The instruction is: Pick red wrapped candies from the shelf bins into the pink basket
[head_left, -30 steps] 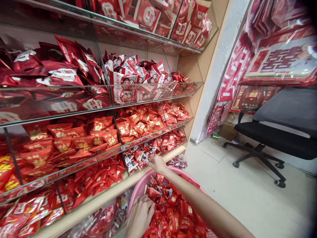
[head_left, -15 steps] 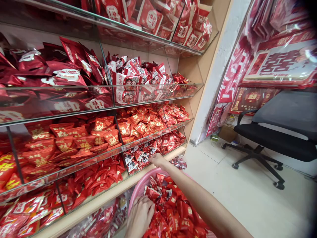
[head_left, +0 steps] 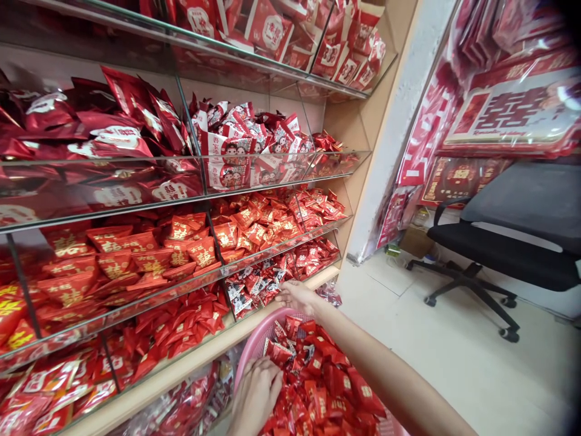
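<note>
Reaching forward, the right hand (head_left: 297,295) is laid palm down at the open mouth of the bottom bin (head_left: 228,297), at the right end of the lowest shelf (head_left: 181,369). Its grip is apart, with the fingers spread flat and nothing seen clamped. The left hand (head_left: 256,393) is pressed onto the wrapped sweets (head_left: 322,381) heaped in the pink basket (head_left: 252,351), just below the shelf's front edge. Its fingers are curled down; whether the grip is closed on a sweet cannot be told.

Step judged: sweets are being handled between basket and bin, with the right hand at the bin end. Any further reach is judged to need a low wrist, kept under the glass front (head_left: 281,247) of the tier above. The right forearm is stretched straight across the basket.
</note>
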`<state>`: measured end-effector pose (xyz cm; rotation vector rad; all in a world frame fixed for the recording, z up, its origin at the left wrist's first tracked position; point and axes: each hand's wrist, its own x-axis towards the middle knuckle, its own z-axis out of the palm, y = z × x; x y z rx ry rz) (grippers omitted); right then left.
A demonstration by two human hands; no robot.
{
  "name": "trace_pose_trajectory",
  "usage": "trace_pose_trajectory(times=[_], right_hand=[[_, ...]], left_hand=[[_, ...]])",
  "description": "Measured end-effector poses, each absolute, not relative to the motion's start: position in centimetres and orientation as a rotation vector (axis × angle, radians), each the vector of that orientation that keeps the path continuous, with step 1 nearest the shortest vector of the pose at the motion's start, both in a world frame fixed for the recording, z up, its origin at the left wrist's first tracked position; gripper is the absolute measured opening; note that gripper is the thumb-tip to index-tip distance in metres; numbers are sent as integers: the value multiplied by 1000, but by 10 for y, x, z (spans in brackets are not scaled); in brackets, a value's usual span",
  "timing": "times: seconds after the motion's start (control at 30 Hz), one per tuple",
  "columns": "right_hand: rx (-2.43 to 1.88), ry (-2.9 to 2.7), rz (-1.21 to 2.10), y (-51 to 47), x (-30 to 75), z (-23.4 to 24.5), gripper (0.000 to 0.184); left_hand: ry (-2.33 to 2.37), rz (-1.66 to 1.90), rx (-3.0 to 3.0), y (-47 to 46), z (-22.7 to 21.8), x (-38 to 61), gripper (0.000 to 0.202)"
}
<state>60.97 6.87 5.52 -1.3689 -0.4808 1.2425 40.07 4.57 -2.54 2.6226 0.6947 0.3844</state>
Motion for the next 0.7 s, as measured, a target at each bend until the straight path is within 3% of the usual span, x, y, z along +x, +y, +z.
trace_pose_trajectory(times=[0.33,0.7], right_hand=[[-1578,-822,1185,9,655,41,12],[-1753,-1128,1183,11,647,13,6]], left_hand=[[718,359,2593,45,-20,402,37],[724,370,2582,43,-17,401,36]])
